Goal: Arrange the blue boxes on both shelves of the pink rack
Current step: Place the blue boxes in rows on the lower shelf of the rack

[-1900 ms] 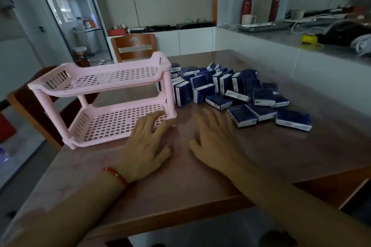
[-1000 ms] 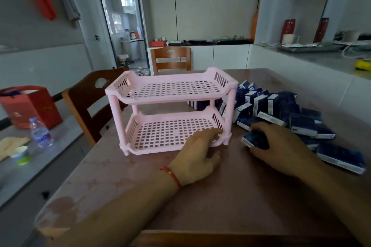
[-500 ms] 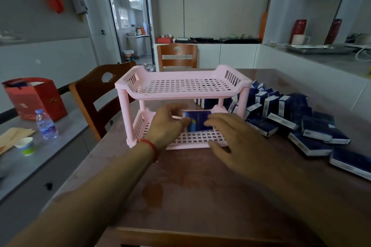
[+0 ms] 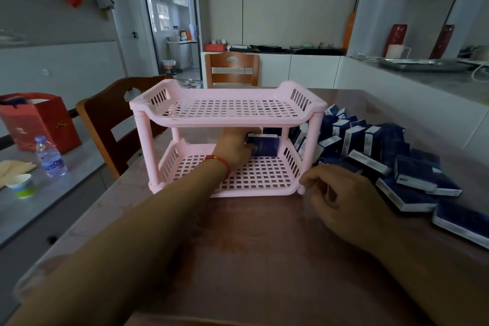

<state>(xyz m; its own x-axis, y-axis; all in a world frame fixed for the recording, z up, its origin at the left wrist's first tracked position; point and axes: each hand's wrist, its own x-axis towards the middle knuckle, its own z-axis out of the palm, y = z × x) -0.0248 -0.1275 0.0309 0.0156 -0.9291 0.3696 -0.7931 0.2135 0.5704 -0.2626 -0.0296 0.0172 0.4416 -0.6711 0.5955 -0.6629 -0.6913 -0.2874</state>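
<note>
A pink two-shelf rack (image 4: 227, 116) stands on the brown table. My left hand (image 4: 234, 148) reaches into the lower shelf (image 4: 262, 174) and holds one blue box (image 4: 264, 145) upright near the shelf's back right. The upper shelf holds nothing. My right hand (image 4: 341, 201) rests on the table by the rack's front right foot, its fingers loosely curled and holding nothing. A pile of several blue boxes (image 4: 375, 151) lies to the right of the rack.
Wooden chairs stand at the table's left (image 4: 111, 116) and far side (image 4: 231, 69). A side counter on the left carries a red bag (image 4: 39, 122), a water bottle (image 4: 50, 157) and a small cup (image 4: 22, 185). A white counter (image 4: 423, 92) runs along the right.
My left hand has carried the blue box deeper into the lower shelf, toward its back right. My right hand has let go of the box and drawn back to the rack's front right corner.
</note>
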